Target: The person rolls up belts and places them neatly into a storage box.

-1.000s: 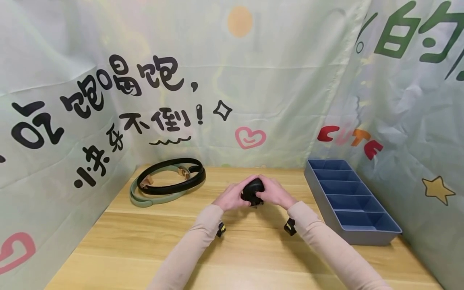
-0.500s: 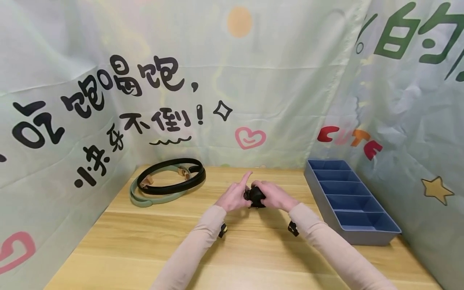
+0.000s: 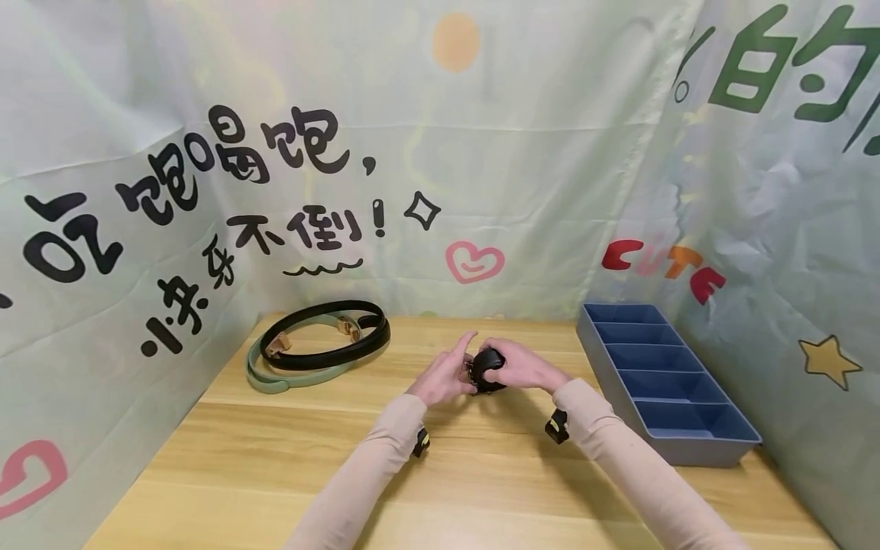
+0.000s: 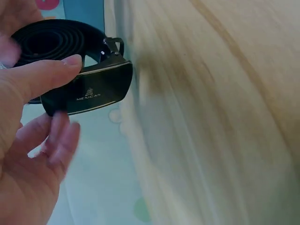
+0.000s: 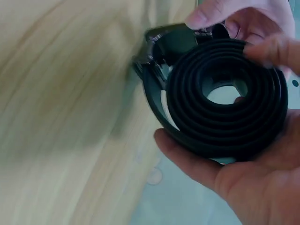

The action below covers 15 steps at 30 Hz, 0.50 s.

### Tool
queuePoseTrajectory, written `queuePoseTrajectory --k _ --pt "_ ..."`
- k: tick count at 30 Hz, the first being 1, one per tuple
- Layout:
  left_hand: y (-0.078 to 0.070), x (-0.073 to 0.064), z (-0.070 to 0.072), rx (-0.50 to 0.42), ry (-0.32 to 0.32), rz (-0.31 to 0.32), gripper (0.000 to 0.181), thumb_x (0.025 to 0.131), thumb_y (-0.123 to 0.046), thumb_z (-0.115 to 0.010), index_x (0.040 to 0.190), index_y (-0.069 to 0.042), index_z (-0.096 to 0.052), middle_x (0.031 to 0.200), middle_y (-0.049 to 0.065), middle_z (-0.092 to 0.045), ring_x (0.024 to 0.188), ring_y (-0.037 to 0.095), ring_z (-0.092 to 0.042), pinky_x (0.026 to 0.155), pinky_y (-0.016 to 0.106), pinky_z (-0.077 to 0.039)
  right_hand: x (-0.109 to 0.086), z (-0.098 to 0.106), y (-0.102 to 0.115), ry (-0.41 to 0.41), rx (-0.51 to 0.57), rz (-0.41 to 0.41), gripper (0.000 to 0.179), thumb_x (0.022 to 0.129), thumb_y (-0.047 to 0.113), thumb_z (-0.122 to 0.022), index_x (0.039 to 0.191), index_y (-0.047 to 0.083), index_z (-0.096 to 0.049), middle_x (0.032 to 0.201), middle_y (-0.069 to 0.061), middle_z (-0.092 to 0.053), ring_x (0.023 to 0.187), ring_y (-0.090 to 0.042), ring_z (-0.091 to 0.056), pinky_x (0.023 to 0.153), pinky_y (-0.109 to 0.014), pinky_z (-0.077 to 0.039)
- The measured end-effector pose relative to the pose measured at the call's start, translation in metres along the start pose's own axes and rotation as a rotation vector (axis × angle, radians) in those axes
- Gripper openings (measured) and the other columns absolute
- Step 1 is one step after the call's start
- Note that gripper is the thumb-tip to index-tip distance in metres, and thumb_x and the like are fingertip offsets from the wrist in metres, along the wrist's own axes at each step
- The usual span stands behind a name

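Observation:
A black belt (image 3: pixel 489 370), wound into a tight roll with its buckle end outermost, is held between both hands over the table. My left hand (image 3: pixel 443 374) holds the dark rectangular buckle (image 4: pixel 89 89), its thumb lying along the upper edge and the fingers below; small lettering shows on the plate. In the head view one digit of this hand points up. Around the coil (image 5: pixel 227 98) curls my right hand (image 3: pixel 525 367), with fingers under the outer turn and the thumb at the top. The buckle stands a little off the coil, with a gap at the strap.
At the back left, another black belt (image 3: pixel 323 359) lies looped over a pale green belt (image 3: pixel 275 386) on the wooden table (image 3: pixel 289 458). A grey-blue divided box (image 3: pixel 635 409) with several compartments stands on the right. Printed cloth (image 3: pixel 536 153) encloses the back and sides.
The rolled belt has turned and shifted slightly right between the hands. The left hand has moved from clasping the roll to the buckle side, one digit now raised. The right hand moved slightly right.

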<state>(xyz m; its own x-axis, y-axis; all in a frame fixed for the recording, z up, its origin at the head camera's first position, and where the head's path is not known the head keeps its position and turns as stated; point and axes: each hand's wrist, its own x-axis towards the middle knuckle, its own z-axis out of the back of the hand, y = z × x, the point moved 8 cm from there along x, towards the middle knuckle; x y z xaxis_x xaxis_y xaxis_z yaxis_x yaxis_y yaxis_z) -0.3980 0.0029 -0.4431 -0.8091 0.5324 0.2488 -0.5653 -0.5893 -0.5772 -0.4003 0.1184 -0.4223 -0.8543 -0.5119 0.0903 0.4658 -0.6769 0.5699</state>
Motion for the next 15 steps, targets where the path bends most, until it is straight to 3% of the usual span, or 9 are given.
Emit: queuePoseTrajectory --k 4,9,15 --pt "-0.002 0.0 0.001 0.01 0.005 0.013 0.108 0.08 -0.011 -0.081 0.157 -0.026 -0.007 0.127 0.007 -0.066 0.116 0.028 -0.058 0.106 0.045 -0.043 0.0 -0.002 -0.001 -0.005 -0.063 -0.027 0.027 0.091 0.035 -0.066 0.109 0.016 -0.062 0.101 -0.007 -0.065 0.084 -0.017 -0.058 0.071 -0.033 -0.049" --pt "-0.009 0.001 0.004 -0.006 0.007 -0.007 0.115 0.082 -0.007 -0.078 0.158 -0.028 0.005 0.13 0.006 -0.065 0.109 0.024 -0.065 0.102 0.04 -0.047 -0.001 -0.006 -0.001 -0.019 -0.114 -0.034 0.029 0.095 0.037 -0.06 0.112 0.014 -0.062 0.101 -0.008 -0.064 0.083 -0.018 -0.057 0.071 -0.034 -0.047" --pt "-0.016 0.007 0.006 -0.047 -0.062 -0.031 0.126 0.08 -0.005 -0.08 0.155 -0.026 0.019 0.124 0.006 -0.068 0.104 0.016 -0.068 0.092 0.028 -0.052 0.001 0.005 -0.003 -0.197 -0.144 -0.124 0.047 0.084 0.059 -0.066 0.087 0.012 -0.065 0.077 -0.001 -0.062 0.068 -0.015 -0.054 0.061 -0.03 -0.044"
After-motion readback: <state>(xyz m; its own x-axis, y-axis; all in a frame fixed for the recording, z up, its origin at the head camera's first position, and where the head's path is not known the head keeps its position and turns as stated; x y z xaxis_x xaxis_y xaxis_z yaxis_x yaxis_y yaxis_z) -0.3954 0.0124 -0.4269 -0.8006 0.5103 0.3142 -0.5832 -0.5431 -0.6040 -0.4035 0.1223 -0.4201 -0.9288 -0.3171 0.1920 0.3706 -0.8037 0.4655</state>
